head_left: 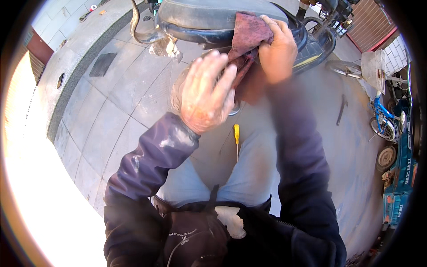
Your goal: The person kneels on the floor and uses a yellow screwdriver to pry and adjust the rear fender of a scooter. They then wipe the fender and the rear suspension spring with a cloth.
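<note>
Left hand: my left hand is raised in the middle of the view, fingers spread and loosely curved. Its fingertips reach the lower edge of the rag; I cannot tell whether it grips anything.
Right hand: my right hand is farther and to the right, closed over the reddish rag and pressing it against the scooter.
Rag: it is bunched on the rim of the black scooter seat at the far edge of the view, with one end hanging down between my two hands.
Screwdriver: a yellow-handled screwdriver lies on the grey paving below my hands, near my knees, touched by neither hand.
Right side: a blue bicycle with a white basket stands well apart at the right edge.
Near edge: my dark jacket sleeves come in from below.
</note>
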A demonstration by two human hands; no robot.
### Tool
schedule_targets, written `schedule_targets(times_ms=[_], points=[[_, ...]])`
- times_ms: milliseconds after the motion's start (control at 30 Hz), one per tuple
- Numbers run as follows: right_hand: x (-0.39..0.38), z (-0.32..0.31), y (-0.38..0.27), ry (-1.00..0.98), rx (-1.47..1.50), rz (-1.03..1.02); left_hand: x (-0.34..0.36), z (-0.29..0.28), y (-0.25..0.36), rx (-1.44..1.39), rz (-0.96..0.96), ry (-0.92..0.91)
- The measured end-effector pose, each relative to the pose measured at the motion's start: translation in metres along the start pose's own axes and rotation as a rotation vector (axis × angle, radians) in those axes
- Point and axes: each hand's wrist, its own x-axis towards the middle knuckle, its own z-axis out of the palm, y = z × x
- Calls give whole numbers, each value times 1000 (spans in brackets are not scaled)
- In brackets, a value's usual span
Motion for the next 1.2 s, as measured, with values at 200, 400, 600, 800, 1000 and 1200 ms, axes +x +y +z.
schedule_targets(times_ms=[200, 400, 600, 800, 1000, 1200], points=[[0, -12, -23, 8, 0, -62, -51, 38, -28, 137, -344, -187], [-8, -2, -5, 26, -21, -38, -26, 45, -18, 5, -358, -125], [-14, 3, 8, 31, -113, 48, 20, -2, -5, 118, 40, 136], [-21, -1, 18, 26, -132, 82, 74, -9, -25, 462, -5, 45], [-55, -31, 14, -173, 667, 798, 70, -6, -25, 443, -49, -10], [-18, -69, -74, -7, 269, 7, 63, -6, -31, 457, -30, -3]])
